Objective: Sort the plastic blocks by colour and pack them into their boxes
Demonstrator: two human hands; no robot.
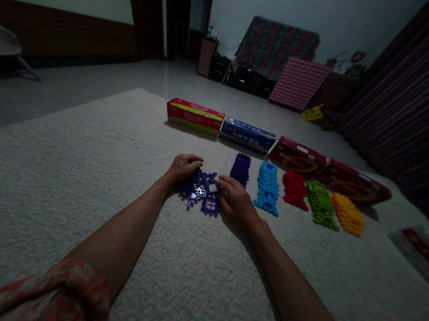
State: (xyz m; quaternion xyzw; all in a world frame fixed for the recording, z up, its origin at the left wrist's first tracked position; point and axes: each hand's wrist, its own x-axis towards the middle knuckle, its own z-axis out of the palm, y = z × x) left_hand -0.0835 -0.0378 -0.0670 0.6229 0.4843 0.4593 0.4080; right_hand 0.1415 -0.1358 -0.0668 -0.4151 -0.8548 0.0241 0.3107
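Observation:
Several flat purple plastic pieces (197,191) with notched edges lie loosely together on the pale quilted mat. My left hand (185,167) rests at their left side, fingers curled over the edge of the pieces; what it grips is too dark to make out. At their right side is my right hand (236,200), its fingertips near a square purple piece with a window pattern (210,205). Just beyond my right hand stands a dark purple stack (240,168). To its right are stacks in blue (268,187), red (295,189), green (322,203) and orange (347,214).
Behind the stacks, a red and yellow box (195,117), a blue box (247,136) and two dark red boxes (298,156) form a row. Another box (428,252) is at the right edge. A chair (0,43) stands far left.

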